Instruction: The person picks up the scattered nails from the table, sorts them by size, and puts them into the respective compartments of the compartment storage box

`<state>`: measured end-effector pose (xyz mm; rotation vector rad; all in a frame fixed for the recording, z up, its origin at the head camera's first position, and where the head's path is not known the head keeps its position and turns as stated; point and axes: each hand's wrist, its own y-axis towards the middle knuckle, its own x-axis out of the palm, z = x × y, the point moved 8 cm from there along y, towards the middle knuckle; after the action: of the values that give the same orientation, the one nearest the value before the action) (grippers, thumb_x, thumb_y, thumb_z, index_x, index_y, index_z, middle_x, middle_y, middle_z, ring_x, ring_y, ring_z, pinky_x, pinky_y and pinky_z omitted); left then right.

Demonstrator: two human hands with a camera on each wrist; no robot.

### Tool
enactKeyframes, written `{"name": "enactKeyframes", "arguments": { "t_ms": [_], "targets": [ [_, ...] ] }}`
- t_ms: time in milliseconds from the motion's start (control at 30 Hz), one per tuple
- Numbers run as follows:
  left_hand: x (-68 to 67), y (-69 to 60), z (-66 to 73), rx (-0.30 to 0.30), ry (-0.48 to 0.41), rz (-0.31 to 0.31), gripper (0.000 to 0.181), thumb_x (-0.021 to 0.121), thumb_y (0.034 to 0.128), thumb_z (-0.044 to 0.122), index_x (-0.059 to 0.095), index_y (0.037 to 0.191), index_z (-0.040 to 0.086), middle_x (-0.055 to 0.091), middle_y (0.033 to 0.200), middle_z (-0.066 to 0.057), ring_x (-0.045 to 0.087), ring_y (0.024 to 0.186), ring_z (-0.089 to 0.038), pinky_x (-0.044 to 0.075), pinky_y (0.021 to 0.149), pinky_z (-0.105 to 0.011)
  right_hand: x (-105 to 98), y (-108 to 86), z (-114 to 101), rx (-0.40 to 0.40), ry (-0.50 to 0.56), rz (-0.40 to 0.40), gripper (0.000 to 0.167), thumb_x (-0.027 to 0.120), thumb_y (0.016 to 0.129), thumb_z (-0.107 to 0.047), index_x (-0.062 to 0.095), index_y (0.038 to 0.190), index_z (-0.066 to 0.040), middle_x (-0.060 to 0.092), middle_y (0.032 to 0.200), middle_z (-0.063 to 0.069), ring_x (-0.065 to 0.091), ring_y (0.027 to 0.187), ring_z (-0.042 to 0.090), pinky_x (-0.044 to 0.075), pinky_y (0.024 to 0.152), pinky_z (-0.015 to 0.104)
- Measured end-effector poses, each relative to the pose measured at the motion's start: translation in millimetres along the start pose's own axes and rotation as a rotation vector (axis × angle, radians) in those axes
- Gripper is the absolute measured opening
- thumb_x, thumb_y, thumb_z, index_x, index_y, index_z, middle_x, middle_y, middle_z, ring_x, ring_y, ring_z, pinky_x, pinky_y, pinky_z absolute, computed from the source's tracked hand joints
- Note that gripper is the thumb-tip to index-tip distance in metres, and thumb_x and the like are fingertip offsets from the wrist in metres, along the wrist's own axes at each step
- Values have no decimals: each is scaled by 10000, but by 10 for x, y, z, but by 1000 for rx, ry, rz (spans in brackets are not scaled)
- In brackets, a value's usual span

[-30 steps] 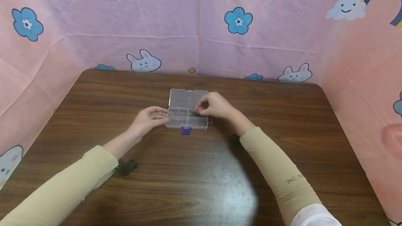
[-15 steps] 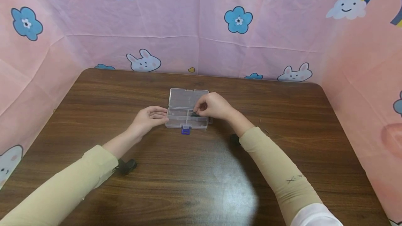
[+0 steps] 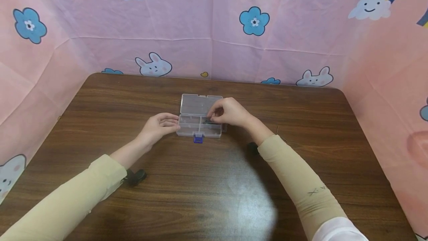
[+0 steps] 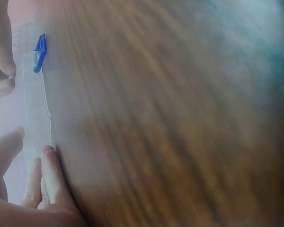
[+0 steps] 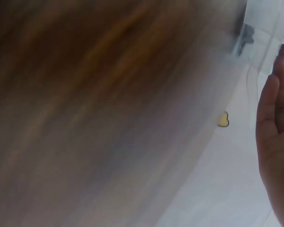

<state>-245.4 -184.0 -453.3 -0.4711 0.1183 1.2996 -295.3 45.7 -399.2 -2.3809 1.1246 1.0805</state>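
Note:
A clear plastic divided box (image 3: 188,131) stands on the table with its lid (image 3: 194,104) tipped back and its blue latch (image 3: 198,139) facing forward. My left hand (image 3: 158,127) touches the box's left end with fingers fairly straight; the left wrist view shows its fingertips (image 4: 48,153) against the side wall. My right hand (image 3: 230,112) is over the back right compartment, thumb and fingers pinched together at a thin dark metal pin, mostly hidden by the fingertips. More thin dark pins (image 3: 208,122) lie in that compartment. In the right wrist view the box is mostly cut off.
To the right, a thin pin (image 3: 277,129) lies on the brown wooden table (image 3: 187,192), with another partly behind the right sleeve (image 3: 291,170). Dark wrist-camera parts (image 3: 136,177) stick out under the left sleeve. A pink patterned cloth (image 3: 200,58) hangs around the table.
My right fingers shift very slightly over the back right compartment. The right forearm has moved a little to the right, covering more of one loose pin. My left hand holds its place.

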Motion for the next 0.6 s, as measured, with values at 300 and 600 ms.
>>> {"name": "enactKeyframes", "arguments": {
  "t_ms": [300,600],
  "targets": [
    [6,1,9,-2,7,-2,505,752,1002,186,580,1434,-12,658,1423,-231,656,1042,18,509,987,-182,-276,-185,120,6,83,84,112,757,914,12,817,1007,-7,763,937,123,688,879,210,613,838,312],
    [8,-3,-4,-11,17,0,519,753,1005,208,575,1447,1,655,1430,-219,674,1143,-87,510,1080,-297,-520,-453,280,67,93,114,121,777,921,18,803,1038,30,774,980,139,689,891,217,602,807,252]
  ]
}}
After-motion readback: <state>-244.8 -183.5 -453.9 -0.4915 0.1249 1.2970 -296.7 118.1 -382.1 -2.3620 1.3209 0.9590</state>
